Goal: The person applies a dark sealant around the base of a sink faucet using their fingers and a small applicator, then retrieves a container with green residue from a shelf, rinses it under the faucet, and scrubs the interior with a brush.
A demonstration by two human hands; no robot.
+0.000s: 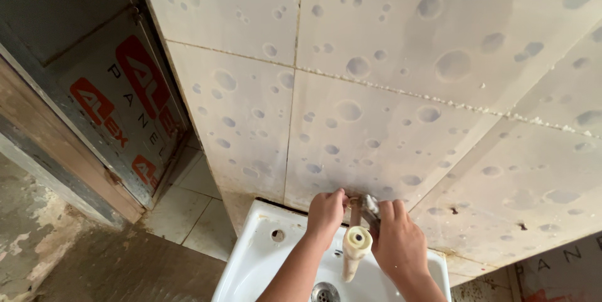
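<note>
My left hand and my right hand are raised against a tiled wall just above a white wash basin. Between them a metal fitting sticks out of the wall, and both hands close around it, the left from the left side, the right from the right. A cream plastic tap hangs from the fitting and points down over the basin's drain. What exactly the fingers grip at the wall is partly hidden.
The wall tiles are pale with grey bubble spots and rough grout lines. A metal door panel with red lettering stands at the left in a worn frame. A bare concrete floor lies at the lower left. A small tap hole shows in the basin's rim.
</note>
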